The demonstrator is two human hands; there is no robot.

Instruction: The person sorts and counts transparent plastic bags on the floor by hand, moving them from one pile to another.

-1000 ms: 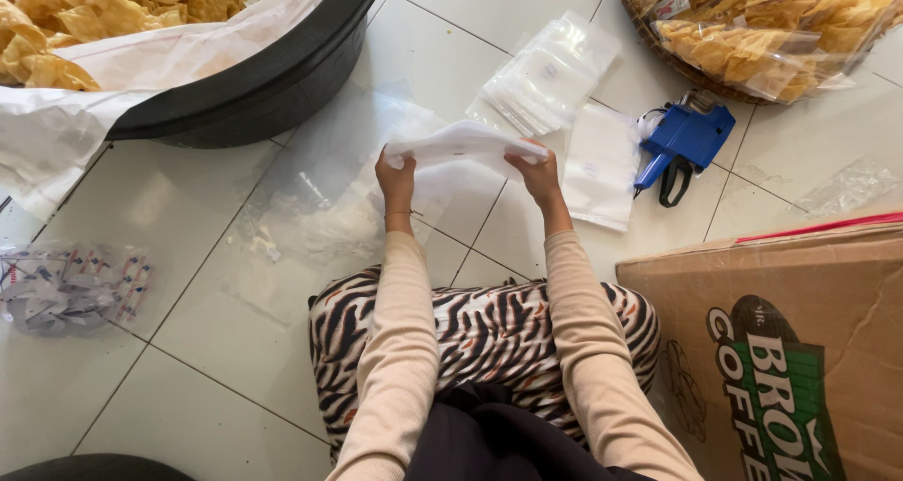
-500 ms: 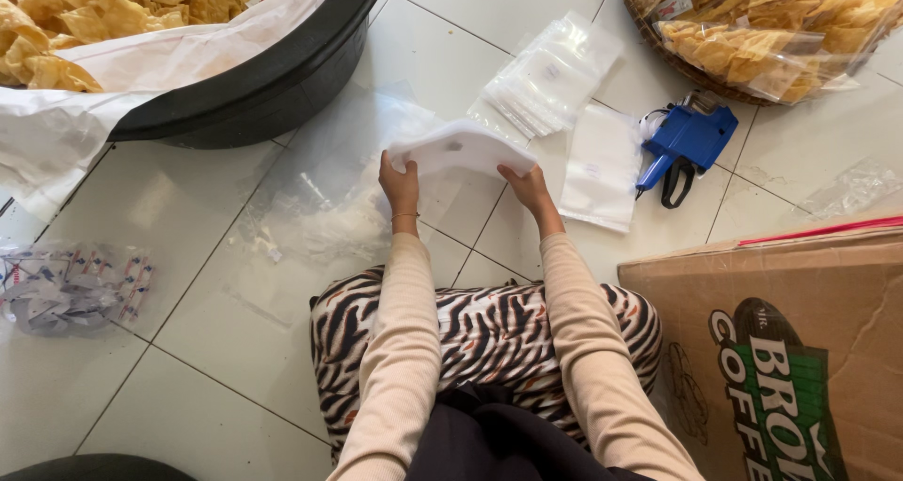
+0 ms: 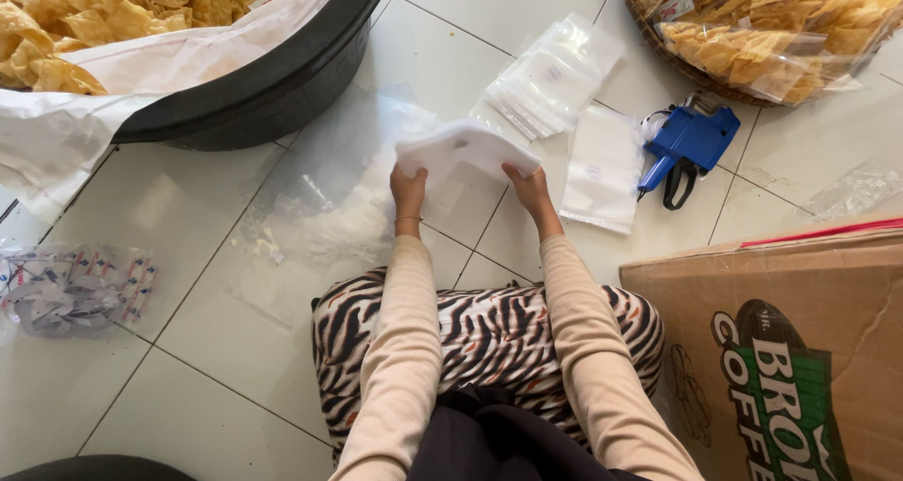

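Note:
My left hand (image 3: 408, 188) and my right hand (image 3: 529, 184) both grip a bowed stack of white plastic bags (image 3: 466, 148), one hand at each lower corner, above the white tiled floor (image 3: 188, 283). My knees in zebra-print cloth (image 3: 484, 345) lie below. Just to the right of my right hand, a flat white bag (image 3: 602, 169) rests on the floor. A fanned pile of clear bags (image 3: 550, 75) lies beyond the stack.
A black tub (image 3: 263, 86) lined with white plastic holds yellow chips at upper left. A basket of bagged chips (image 3: 771, 30) sits upper right, a blue label gun (image 3: 689, 142) beside it. A cardboard box (image 3: 790, 349) stands right. A bag of small packets (image 3: 71, 288) lies left.
Both hands have drawn closer together, so the stack of bags now bows upward between them. Nothing else has moved.

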